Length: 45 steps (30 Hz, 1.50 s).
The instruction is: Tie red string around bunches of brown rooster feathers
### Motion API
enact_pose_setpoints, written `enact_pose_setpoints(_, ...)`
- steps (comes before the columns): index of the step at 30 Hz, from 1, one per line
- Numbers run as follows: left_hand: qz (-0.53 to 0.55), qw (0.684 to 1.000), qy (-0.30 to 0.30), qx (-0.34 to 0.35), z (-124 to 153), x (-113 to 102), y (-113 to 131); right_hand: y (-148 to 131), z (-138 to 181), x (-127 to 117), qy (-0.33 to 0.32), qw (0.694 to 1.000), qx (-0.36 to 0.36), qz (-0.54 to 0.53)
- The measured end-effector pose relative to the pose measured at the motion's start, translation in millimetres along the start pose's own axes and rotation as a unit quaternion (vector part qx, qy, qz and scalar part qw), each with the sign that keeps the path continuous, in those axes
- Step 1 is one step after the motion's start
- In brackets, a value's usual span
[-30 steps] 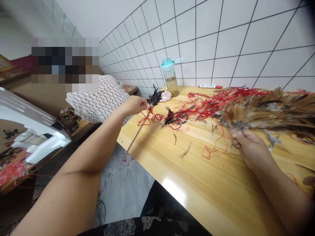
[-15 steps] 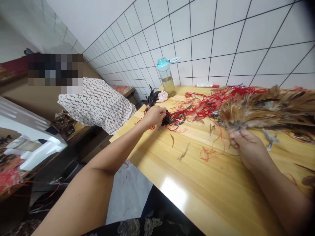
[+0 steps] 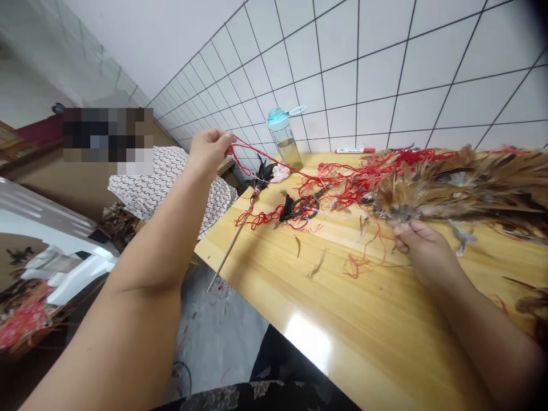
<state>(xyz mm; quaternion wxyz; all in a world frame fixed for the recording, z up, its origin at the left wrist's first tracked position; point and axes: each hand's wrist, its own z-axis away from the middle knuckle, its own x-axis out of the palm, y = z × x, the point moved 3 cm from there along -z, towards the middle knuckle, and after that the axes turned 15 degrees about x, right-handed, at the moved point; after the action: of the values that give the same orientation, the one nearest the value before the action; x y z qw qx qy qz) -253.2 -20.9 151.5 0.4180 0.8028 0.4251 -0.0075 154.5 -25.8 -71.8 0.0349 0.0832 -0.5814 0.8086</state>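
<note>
My left hand [image 3: 213, 147] is raised beyond the table's left end, its fingers pinched on a red string [image 3: 268, 155]. That string runs taut down to a tangle of red strings [image 3: 342, 181] along the wall side. At the right, my right hand [image 3: 417, 242] is closed round the base of a large bunch of brown feathers [image 3: 454, 188], which lies over the table. Below my left hand, a thin stick with dark feathers [image 3: 262, 174] at its top juts past the table edge. Black feathers [image 3: 287, 208] and a dark coil lie among red string loops.
On the wooden table [image 3: 385, 337] a bottle with a turquoise lid [image 3: 286, 140] stands by the tiled wall, near a pink scrunchie [image 3: 280, 173] and a red marker [image 3: 355, 150]. Loose feathers are scattered about. A person in a patterned top [image 3: 166, 171] is at the left, beside a white machine [image 3: 55, 228].
My left hand has risen up and left from the table, drawing a red string out of the tangle. The feathered stick has come into fuller view. My right hand keeps its hold.
</note>
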Motion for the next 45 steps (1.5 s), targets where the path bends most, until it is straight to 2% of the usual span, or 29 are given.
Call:
enact_pose_setpoints(5, -0.06, 0.997, 0.053, -0.009, -11, -26, -17, -3, 3, 3, 0.008, 1.0, -0.004, 0.02)
enact_pose_setpoints(6, -0.087, 0.996, 0.033, -0.01, -11, -29, -20, -3, 3, 3, 0.008, 1.0, -0.005, 0.019)
enact_pose_setpoints(7, -0.128, 0.992, -0.015, -0.015, -10, -31, -22, -2, 3, 4, 0.005, 1.0, -0.007, 0.018)
enact_pose_setpoints(9, -0.246, 0.958, -0.149, -0.02, -2, -28, -26, -2, 3, 4, 0.0, 1.0, -0.012, 0.016)
enact_pose_setpoints(10, -0.309, 0.926, -0.215, -0.011, 4, -23, -27, -2, 3, 4, -0.003, 1.0, -0.015, 0.015)
enact_pose_setpoints(11, -0.364, 0.895, -0.256, 0.01, 12, -17, -26, -2, 2, 4, -0.006, 1.0, -0.018, 0.016)
enact_pose_setpoints(13, -0.41, 0.858, -0.295, 0.093, 31, 2, -19, -1, 2, 3, -0.006, 1.0, -0.02, 0.023)
enact_pose_setpoints(16, -0.368, 0.842, -0.366, 0.149, 69, 41, -9, -1, 3, 3, 0.001, 0.999, -0.022, 0.035)
enact_pose_setpoints(19, -0.327, 0.829, -0.421, 0.169, 107, 79, -7, -1, 4, 2, 0.005, 0.999, -0.023, 0.042)
enact_pose_setpoints(22, -0.309, 0.832, -0.428, 0.171, 132, 106, -14, -2, 5, 2, -0.001, 0.999, -0.026, 0.048)
enact_pose_setpoints(24, -0.323, 0.829, -0.432, 0.146, 141, 117, -23, -2, 6, 3, -0.007, 0.998, -0.027, 0.051)
enact_pose_setpoints(30, -0.285, 0.86, -0.411, 0.097, 148, 128, -38, -9, 9, 8, -0.008, 0.999, -0.025, 0.04)
enact_pose_setpoints(34, -0.27, 0.873, -0.398, 0.084, 141, 121, -37, -11, 10, 10, 0.004, 0.998, -0.028, 0.055)
enact_pose_setpoints(36, -0.248, 0.889, -0.377, 0.074, 133, 111, -30, -11, 11, 10, 0.008, 0.998, -0.028, 0.063)
enact_pose_setpoints(39, -0.16, 0.93, -0.329, 0.044, 118, 90, -12, -10, 11, 11, 0.007, 0.997, -0.026, 0.07)
enact_pose_setpoints(42, -0.079, 0.937, -0.339, 0.028, 108, 74, 10, -11, 12, 13, -0.002, 0.996, -0.049, 0.071)
enact_pose_setpoints(45, -0.005, 0.939, -0.343, 0.012, 105, 66, 26, -13, 14, 16, -0.015, 0.996, -0.069, 0.06)
